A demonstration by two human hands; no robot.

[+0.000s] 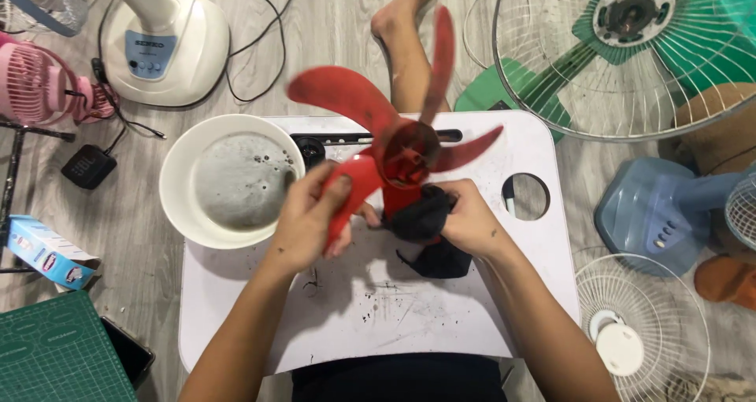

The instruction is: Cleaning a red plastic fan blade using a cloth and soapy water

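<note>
Hands meet over the middle of the white worktop [504,292], just above your lap. Your left hand [303,221] has its grip clamped on one blade of the red fan propeller [394,146], fingers wrapped round the lower left blade, and holds it lifted above the worktop with the hub facing you and the other blades fanning up and to the sides. Your right hand [472,217] has its grip closed on a dark cloth [425,225], pressed against the underside of the hub; the loose end of the cloth hangs down onto the worktop. Dark specks and smears mark the worktop surface below your hands. Just left of the propeller, a white bowl [177,189] of murky grey water sits on the worktop's corner, partly over its edge. On the floor around you lie a white fan base [169,44], a green fan with its wire grille [630,63], a blue fan body [657,213] and a small pink fan [39,83].
</note>
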